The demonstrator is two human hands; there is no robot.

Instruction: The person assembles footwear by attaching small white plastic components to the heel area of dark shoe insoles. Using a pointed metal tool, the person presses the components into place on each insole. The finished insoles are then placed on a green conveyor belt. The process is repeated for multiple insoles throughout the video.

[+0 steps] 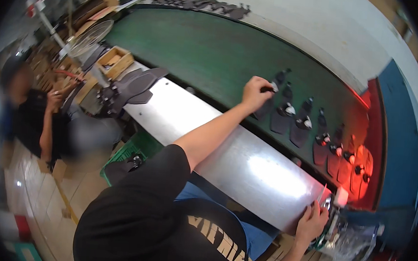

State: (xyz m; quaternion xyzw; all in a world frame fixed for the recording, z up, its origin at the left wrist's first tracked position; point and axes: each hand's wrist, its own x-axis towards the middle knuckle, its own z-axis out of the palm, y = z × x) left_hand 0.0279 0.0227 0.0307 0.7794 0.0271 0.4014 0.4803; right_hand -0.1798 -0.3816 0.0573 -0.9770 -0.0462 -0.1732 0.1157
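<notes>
My left hand [257, 94] reaches over the green conveyor belt [191, 41]. Its fingers pinch the middle of a dark paddle-shaped part [282, 77], which has a narrow strap end pointing away from me. The fingers partly cover this part. Beside it on the right, a row of similar dark parts [281, 121] lies on the belt, each with a small shiny or black fitting. My right hand [311, 222] is at the right end of the metal ledge [236, 157], its fingers closed around something small. A thin pale tip sticks up there, but its kind is unclear.
A red-lit tunnel with a blue side panel [399, 140] covers the belt's right end. Dark flat pieces [136, 86] and a wooden box [115, 62] sit at the ledge's left. A green crate [126, 156] is below. At far left, a co-worker [36, 112] sits. Plastic bags [352, 249] hang lower right.
</notes>
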